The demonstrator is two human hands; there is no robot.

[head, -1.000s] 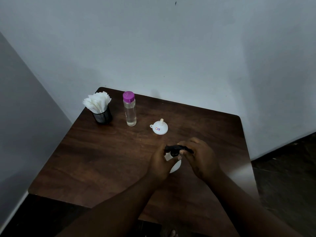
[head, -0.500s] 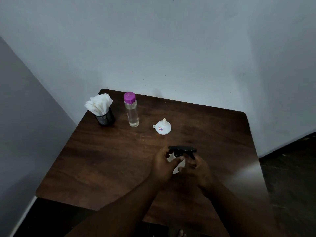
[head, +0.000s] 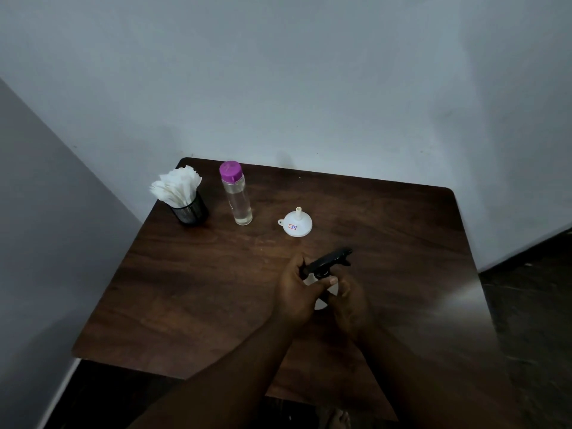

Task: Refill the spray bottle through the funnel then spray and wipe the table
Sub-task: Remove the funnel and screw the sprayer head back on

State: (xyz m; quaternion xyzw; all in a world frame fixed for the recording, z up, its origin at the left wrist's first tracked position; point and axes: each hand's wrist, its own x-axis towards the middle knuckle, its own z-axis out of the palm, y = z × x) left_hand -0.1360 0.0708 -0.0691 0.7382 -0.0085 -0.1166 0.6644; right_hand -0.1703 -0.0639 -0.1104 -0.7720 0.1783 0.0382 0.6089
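- The counter is dark wood set into a wall corner. Its near right part catches a glare, so a wet patch there may be hard to see when wiping.
- The left hand is curled round the top of the spray bottle, with the thumb lying across the white body just under the head. The right hand is curled against the lower body, though most of its grip is hidden.
- The spray bottle is held near the middle of the counter, towards the front edge. I cannot tell whether its base touches the wood. If the lower grip is loose, twisting the head could spin the whole bottle or let it slip.
- The clear refill bottle stands upright and capped at the back. It is tall and narrow, so a careless reach past it could tip it over.
- The mesh cup of napkins sits in the far left corner, just beside the refill bottle.
- The funnel rests mouth down with its spout up, between the refill bottle and the hands. It needs turning over, and it may wobble in the bottle's neck if nothing steadies it.
- The black trigger head is tilted and probably being unscrewed. If it lifts out carelessly, it could drip.
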